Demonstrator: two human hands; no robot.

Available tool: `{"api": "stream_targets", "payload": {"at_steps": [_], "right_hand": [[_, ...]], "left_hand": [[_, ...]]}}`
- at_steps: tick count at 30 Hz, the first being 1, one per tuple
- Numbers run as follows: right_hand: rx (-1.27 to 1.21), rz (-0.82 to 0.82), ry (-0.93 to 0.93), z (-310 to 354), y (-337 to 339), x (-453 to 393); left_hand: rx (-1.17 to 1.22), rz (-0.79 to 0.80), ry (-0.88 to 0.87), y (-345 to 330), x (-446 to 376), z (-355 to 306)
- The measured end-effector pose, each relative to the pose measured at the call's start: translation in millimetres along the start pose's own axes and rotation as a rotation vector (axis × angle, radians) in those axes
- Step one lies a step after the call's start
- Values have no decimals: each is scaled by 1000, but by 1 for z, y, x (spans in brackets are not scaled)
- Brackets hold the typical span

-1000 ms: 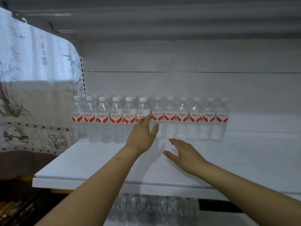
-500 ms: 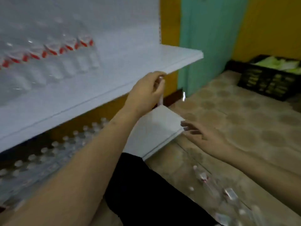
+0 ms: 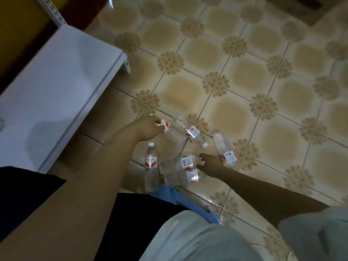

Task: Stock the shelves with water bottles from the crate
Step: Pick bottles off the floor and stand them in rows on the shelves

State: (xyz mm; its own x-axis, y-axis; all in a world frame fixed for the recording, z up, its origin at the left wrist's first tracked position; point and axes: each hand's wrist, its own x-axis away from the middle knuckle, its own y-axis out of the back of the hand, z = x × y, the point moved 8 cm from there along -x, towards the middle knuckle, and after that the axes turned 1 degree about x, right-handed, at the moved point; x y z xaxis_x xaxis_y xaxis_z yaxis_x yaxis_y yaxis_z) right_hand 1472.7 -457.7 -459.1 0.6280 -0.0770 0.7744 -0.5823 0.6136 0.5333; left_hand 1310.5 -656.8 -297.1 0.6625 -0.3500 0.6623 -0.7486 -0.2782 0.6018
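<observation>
At the far left we have the white shelf (image 3: 56, 87), its near end bare in this view, and beside it our left hand (image 3: 148, 127) is down at the floor (image 3: 263, 72), fingers curled over the neck end of a lying bottle (image 3: 175, 129); it looks like a grip, though the fingertips are hidden under the hand. Just behind that one lies a second bottle (image 3: 190, 129), its cap pointing right. Nearer us one bottle stands upright (image 3: 151, 166), and touching it on the right is a loose pair of lying bottles (image 3: 178, 171). Our right hand (image 3: 210, 162) hovers over that pair with fingers spread and loosely bent, holding nothing yet; just past it lies one more bottle (image 3: 225, 149). No crate shows here; the bottles are loose on the tiles. We judge this to be the pickup step: one bottle taken, another about to be. Next we need to close the right hand round a single bottle from the pair without rolling its neighbour, then lift both and carry them left to the shelf, standing them upright.
</observation>
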Motion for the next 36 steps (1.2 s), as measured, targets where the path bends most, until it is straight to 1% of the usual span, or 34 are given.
{"api": "stream_targets", "payload": {"at_steps": [4, 6, 7, 8, 11, 13, 15, 18, 20, 24, 28, 30, 32, 33, 34, 36], "right_hand": [[99, 76, -163, -67, -56, -33], [155, 72, -207, -89, -75, -40], [180, 59, -193, -91, -80, -43], [194, 48, -166, -91, -85, -47], [167, 38, -92, -87, -90, -59], [139, 84, -46, -89, -85, -62], [154, 143, 61, -82, -77, -56], [116, 164, 222, -64, -58, -38], [93, 182, 275, -45, -46, -28], [29, 314, 264, -15, -18, -6], [-64, 404, 273, 19, 36, 35], [-113, 421, 276, 36, 67, 57], [-155, 402, 284, 53, 102, 77], [-174, 378, 287, 61, 119, 86], [-192, 345, 293, 69, 136, 95], [-231, 258, 319, 88, 168, 112]], "left_hand": [[35, 103, 104, -59, -15, 38], [10, 211, 108, -88, -18, 48], [-4, 244, 100, -96, -20, 48], [-9, 239, 85, -98, -23, 47], [60, 167, 49, -94, -31, 40], [58, 159, 43, -93, -32, 38], [25, 186, 59, -93, -31, 41], [32, 196, 77, -92, -34, 43], [18, 209, 85, -93, -36, 41], [-12, 277, 76, -97, -32, 28], [-20, 453, 32, -106, -16, 16], [-94, 506, -24, -106, -5, 9], [-144, 502, -74, -103, 4, 3], [-125, 483, -93, -96, 9, -1], [-89, 439, -120, -86, 13, -6], [-19, 299, -167, -54, 24, -15]]}}
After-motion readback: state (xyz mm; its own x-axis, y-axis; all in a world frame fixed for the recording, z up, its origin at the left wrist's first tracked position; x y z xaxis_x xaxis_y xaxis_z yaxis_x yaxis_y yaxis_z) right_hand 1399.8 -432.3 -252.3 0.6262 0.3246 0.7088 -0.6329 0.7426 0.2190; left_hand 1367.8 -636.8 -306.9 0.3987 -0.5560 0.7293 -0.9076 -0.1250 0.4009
